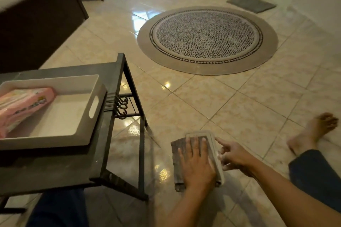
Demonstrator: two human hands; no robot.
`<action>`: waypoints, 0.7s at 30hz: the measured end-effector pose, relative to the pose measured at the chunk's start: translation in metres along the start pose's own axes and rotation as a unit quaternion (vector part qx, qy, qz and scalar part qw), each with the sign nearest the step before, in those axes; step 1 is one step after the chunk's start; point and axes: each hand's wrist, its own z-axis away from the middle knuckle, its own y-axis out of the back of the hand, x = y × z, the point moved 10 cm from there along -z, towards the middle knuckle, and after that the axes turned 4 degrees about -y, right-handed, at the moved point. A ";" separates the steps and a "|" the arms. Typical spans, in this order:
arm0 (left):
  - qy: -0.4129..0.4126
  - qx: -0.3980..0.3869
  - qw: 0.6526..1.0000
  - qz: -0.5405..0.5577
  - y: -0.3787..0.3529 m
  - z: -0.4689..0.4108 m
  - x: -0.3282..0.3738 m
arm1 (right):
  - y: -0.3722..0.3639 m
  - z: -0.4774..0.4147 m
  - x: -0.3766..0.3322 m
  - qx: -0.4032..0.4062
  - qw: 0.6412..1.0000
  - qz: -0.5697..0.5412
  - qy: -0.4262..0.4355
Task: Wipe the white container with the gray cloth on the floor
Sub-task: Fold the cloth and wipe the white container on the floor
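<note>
Lying lengthwise away, the white container is steadied by the right hand, its grip loosely open, while the gray cloth is pressed on it under the flat, open left hand.

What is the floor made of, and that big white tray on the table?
The floor looks like glazed or polished tile: square grout lines and shiny reflections. The white tray on the table is probably matte plastic: smooth, rounded corners, a cut-out handle slot.
</note>
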 end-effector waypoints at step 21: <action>-0.049 -0.009 0.998 -0.027 0.002 0.001 0.026 | -0.002 -0.006 0.012 -0.062 0.997 -0.050 -0.002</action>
